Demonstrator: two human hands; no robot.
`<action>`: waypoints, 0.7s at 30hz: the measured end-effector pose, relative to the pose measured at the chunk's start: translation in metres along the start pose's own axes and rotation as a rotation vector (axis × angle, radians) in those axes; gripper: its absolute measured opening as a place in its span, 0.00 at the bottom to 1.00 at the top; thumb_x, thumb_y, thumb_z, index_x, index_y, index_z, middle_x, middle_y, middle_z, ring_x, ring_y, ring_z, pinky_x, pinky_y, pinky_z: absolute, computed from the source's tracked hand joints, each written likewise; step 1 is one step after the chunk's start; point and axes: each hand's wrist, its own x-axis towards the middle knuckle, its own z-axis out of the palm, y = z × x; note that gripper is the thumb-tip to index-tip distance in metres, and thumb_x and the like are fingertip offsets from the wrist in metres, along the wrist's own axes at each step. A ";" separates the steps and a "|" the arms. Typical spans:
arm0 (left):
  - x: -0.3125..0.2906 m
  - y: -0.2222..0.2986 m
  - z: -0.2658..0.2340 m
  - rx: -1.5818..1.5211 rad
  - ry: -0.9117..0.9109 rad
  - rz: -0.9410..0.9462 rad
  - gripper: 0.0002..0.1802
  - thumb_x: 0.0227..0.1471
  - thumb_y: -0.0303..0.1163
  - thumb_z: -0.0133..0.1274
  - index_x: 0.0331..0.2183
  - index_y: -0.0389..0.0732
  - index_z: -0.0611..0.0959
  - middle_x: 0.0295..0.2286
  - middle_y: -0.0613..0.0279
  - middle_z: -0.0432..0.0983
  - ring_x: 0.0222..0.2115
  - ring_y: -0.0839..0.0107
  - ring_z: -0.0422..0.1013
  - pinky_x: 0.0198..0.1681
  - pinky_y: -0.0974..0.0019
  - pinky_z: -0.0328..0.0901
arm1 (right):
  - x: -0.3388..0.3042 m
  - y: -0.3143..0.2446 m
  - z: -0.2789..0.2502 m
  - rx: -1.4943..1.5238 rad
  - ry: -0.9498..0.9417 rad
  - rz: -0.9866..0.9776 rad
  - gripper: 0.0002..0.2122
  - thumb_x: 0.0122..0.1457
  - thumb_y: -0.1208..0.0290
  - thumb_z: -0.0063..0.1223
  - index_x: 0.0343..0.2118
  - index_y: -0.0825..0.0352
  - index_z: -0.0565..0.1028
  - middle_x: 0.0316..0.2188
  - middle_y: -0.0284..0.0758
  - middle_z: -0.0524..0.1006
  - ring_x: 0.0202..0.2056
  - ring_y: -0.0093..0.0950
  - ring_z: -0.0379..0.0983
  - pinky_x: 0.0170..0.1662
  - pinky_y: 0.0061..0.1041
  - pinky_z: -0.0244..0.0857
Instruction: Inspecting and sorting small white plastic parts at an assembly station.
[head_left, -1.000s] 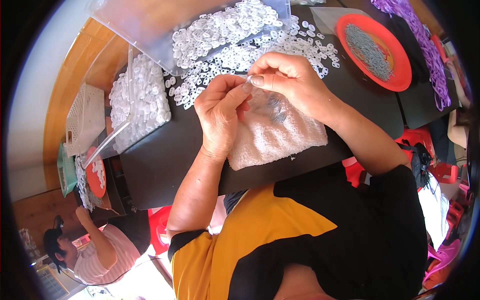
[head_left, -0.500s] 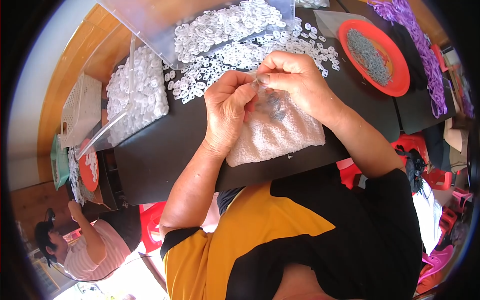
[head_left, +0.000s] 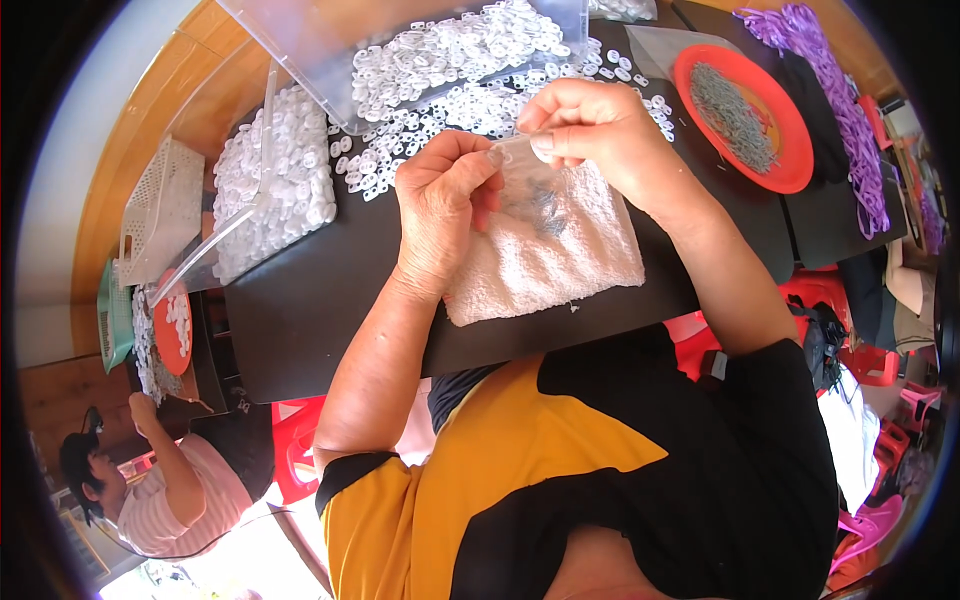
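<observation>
Dark table (head_left: 320,320) bears pale cloth (head_left: 550,280); over its far part, left hand (head_left: 438,195) apparently pinches a small whitish piece (head_left: 507,155), right hand (head_left: 612,130) just beside, fingertips bunched, contents unclear; step judged two-handed fingertip work, next move likely needing steady precision.

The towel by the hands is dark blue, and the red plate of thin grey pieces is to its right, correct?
The towel isn't dark blue: the head view shows it pale pinkish. It does lie by the left hand and right hand, with the red plate of thin grey pieces to its right.
</observation>
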 end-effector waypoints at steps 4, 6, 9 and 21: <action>0.002 -0.001 0.001 -0.005 -0.010 -0.011 0.06 0.51 0.27 0.53 0.30 0.33 0.79 0.20 0.64 0.73 0.16 0.80 0.66 0.16 0.76 0.59 | -0.001 0.015 -0.003 -0.997 -0.012 -0.308 0.06 0.51 0.79 0.50 0.33 0.67 0.74 0.27 0.39 0.74 0.27 0.35 0.73 0.31 0.30 0.64; 0.002 -0.001 0.000 0.000 -0.008 -0.022 0.06 0.51 0.27 0.53 0.30 0.33 0.79 0.20 0.64 0.74 0.16 0.80 0.66 0.16 0.76 0.59 | -0.003 0.012 0.001 -0.970 0.017 -0.346 0.06 0.51 0.80 0.50 0.33 0.67 0.74 0.28 0.39 0.75 0.29 0.37 0.73 0.32 0.31 0.65; 0.002 -0.001 -0.001 0.015 -0.003 -0.028 0.06 0.51 0.27 0.53 0.30 0.33 0.79 0.20 0.65 0.74 0.16 0.80 0.66 0.16 0.76 0.59 | -0.004 0.004 0.007 -0.869 0.070 -0.451 0.05 0.52 0.82 0.49 0.33 0.67 0.73 0.29 0.39 0.75 0.31 0.39 0.74 0.33 0.32 0.66; 0.003 -0.001 0.004 0.083 -0.018 -0.026 0.06 0.53 0.27 0.54 0.30 0.34 0.80 0.19 0.66 0.73 0.16 0.81 0.65 0.18 0.76 0.60 | -0.003 0.018 0.014 -0.874 0.107 -0.548 0.04 0.50 0.78 0.49 0.30 0.67 0.73 0.26 0.39 0.77 0.29 0.41 0.75 0.30 0.38 0.66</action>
